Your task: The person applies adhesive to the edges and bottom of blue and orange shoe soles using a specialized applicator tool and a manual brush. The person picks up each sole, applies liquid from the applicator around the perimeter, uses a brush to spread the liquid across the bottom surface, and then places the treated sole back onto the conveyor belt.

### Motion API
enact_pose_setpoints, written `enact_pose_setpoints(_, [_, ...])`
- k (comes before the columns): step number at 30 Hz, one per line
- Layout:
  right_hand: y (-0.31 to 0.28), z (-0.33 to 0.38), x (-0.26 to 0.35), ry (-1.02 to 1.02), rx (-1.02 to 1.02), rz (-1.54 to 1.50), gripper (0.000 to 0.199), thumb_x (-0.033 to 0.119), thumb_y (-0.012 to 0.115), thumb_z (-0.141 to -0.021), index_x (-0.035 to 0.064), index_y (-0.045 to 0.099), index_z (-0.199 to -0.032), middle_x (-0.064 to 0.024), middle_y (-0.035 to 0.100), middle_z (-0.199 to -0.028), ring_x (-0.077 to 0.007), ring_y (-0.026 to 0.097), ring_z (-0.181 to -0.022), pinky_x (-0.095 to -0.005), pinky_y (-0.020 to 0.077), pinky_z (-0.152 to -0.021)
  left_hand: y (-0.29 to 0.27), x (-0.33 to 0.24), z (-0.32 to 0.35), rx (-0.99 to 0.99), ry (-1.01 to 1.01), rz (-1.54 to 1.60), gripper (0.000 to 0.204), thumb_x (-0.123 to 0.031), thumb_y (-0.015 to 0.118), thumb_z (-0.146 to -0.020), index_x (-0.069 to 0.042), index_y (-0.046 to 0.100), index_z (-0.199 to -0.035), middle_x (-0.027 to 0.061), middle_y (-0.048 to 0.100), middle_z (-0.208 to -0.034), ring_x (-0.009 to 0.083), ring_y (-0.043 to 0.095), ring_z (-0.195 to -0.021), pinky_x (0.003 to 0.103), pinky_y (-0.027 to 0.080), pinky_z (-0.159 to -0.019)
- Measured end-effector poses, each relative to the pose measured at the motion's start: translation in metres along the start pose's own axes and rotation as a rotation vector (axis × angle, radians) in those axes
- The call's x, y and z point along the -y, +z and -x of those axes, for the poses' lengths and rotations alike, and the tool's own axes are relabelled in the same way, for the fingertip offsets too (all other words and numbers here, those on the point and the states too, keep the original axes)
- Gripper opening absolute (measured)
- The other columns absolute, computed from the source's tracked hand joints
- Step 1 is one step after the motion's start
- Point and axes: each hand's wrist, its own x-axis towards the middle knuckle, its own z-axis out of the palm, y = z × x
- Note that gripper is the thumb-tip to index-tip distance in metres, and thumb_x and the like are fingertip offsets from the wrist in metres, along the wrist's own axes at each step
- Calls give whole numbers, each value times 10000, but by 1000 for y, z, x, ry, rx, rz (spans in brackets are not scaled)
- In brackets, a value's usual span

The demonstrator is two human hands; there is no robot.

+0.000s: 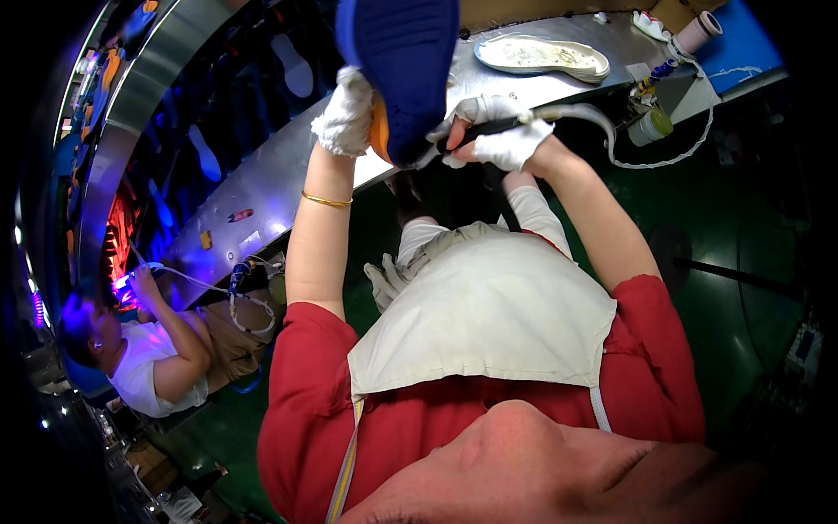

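A large dark blue shoe sole (403, 65) with an orange part along its lower left side is held upright over the bench edge. My left hand (343, 115), in a white glove, is closed on the sole's left side. My right hand (502, 135), in a white glove with bare fingertips, grips a black-handled brush (491, 128). The brush's tip is at the lower end of the sole; whether it touches is hard to tell. From the handle's back end a pale hose (602, 122) loops to the right.
A cream-coloured sole (543, 58) lies on the metal bench (262, 188). To its right are a pot (650, 128) and a pink roll (698, 33). Soles hang or lie on a dark line (292, 65) at left. Another person (161, 358) works at the lower left.
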Motion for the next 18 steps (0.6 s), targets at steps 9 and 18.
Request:
enact_pose_setpoints(9, [-7, -3, 4, -93, 33, 117, 138, -32, 649, -656, 34, 601, -767, -60, 640, -844, -146, 602, -829, -265, 483, -747, 33, -23, -20, -263, -457, -46, 580, -548, 534, -832, -31, 574, -1093, 84, 646, -932, 134, 640, -771, 260, 546, -666])
enact_pose_setpoints(18, [-15, -12, -6, -215, -50, 268, 135, -14, 652, -656, 59, 595, -754, -43, 621, -760, -140, 561, -652, -278, 451, -596, 22, -17, -25, -293, -531, -133, 581, -581, 530, -821, -37, 601, -1012, 58, 643, -832, 132, 622, -664, 250, 533, -593])
